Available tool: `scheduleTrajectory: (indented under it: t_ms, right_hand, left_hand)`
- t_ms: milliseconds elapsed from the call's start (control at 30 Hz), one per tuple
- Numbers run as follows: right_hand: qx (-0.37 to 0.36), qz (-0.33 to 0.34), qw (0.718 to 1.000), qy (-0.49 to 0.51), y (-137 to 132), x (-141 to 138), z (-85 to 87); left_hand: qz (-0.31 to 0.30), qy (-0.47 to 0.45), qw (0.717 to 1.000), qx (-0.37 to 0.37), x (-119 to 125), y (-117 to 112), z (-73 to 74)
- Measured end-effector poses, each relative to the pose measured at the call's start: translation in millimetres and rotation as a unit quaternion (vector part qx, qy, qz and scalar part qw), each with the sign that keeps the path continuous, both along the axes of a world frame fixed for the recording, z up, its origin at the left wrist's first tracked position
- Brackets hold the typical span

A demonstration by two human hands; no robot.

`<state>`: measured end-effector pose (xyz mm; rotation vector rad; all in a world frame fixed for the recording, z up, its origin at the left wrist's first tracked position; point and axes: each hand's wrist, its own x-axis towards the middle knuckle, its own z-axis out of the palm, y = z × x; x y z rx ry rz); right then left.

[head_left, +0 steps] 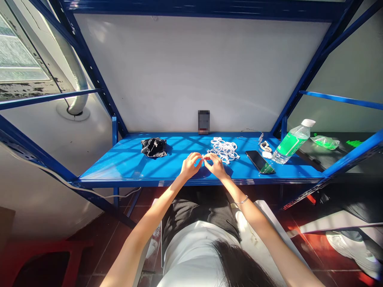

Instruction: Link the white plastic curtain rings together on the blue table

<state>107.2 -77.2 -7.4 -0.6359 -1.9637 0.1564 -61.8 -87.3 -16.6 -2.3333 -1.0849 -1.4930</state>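
Observation:
My left hand (192, 164) and my right hand (216, 165) meet above the front part of the blue shelf table (119, 163). Thumb and index finger of each are pinched together, and the fingertips nearly touch around a small white piece (203, 157). Its exact kind is too small to make out. Just beyond my right hand lies a loose pile of white loop-shaped pieces (225, 150), some linked or overlapping. A crumpled black plastic bag (154, 147) sits to the left of my hands.
To the right lie a dark phone (259, 162), a white cable coil (265, 147) and glasses (259, 136). A water bottle (293, 141) with a green label stands at the right end. A dark upright device (204, 122) leans at the back wall. Blue frame posts flank the table.

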Motion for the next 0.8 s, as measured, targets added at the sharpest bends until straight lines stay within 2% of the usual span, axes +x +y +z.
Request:
scheduleTrajectory:
  t_ms: [267, 567, 800]
  right_hand:
    - [0.021, -0.002, 1.0, 0.008, 0.2, -0.4, -0.9]
    - [0.006, -0.007, 1.0, 0.005, 0.2, 0.2, -1.5]
    - [-0.016, -0.011, 0.999, 0.036, -2.9, -0.6, 1.5]
  left_hand:
    - [-0.004, 0.003, 1.0, 0.005, 1.3, -3.0, 2.1]
    - [-0.004, 0.006, 1.0, 0.001, 0.6, -1.8, -0.7]
    - [-0.031, -0.035, 0.997, -0.067, 1.8, -5.2, 3.7]
